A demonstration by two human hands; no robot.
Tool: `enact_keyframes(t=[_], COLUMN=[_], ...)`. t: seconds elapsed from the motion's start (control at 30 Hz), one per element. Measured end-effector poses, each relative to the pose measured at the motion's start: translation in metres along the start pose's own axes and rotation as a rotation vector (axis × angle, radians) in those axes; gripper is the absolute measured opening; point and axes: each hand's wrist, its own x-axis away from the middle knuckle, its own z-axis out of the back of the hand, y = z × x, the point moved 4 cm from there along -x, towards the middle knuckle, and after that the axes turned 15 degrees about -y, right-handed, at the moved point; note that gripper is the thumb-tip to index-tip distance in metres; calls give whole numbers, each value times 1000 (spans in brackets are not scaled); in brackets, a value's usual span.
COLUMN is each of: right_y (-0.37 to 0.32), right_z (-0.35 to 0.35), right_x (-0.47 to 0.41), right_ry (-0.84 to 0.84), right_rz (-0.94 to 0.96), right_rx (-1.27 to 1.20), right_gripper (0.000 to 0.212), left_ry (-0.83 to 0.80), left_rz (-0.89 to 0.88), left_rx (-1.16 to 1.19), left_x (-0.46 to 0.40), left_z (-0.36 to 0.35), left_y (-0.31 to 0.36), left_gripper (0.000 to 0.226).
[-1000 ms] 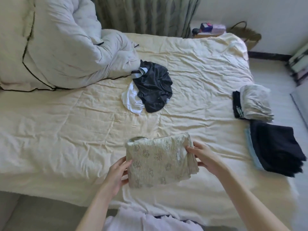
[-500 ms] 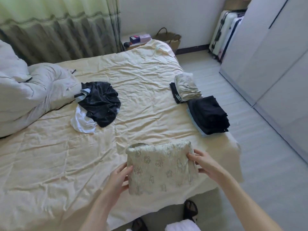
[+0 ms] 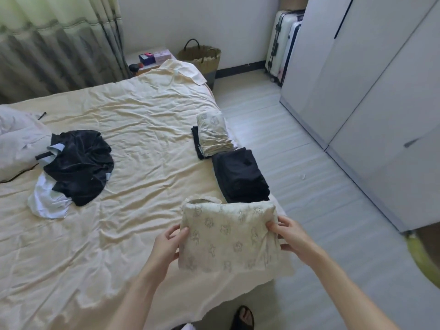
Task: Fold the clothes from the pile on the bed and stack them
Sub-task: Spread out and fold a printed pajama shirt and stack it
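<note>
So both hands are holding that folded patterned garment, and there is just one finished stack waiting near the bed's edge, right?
Not quite. Both the left hand and right hand do hold the folded patterned garment, but the head view shows two finished stacks near the bed's edge: a dark stack and, beyond it, a stack topped by a pale patterned piece.

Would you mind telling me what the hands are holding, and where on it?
Both hands grip the folded cream floral-print garment: the left hand pinches its left edge, the right hand its right edge.
</note>
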Motion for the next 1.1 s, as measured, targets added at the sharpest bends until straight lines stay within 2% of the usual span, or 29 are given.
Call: enact_keyframes(t=[0.3,0.47,0.53,0.73,0.83,0.97,1.1], right_y=[-25,-57,-69,-71,-57,-27,-11], right_z=[15,15,17,39,49,61,70], right_x=[-70,-120,-133,-173,-194,-216,-223], right_ry=[87,128,139,209,232,274,237], right_rz=[-69,-27,1,17,-43,-205,-308], right_rx=[-189,-380,-469,-792,-899,-981,-893], right_gripper=[13,14,15,16,15,13,13], left_ry=[71,54,21,-117,-172,-214,-149], left_rz=[-26,-135,-171,-270,-278,-154,-115], left_rx=[-235,-428,-501,-855,-979,-1135,-1275], left_x=[-88,-163,-191,-288,-339,-393,-409], left_z=[6,15,8,-52,-83,-105,-109], left_y=[80,158,188,254,250,199,173], left_gripper=[17,11,10,27,31,36,37])
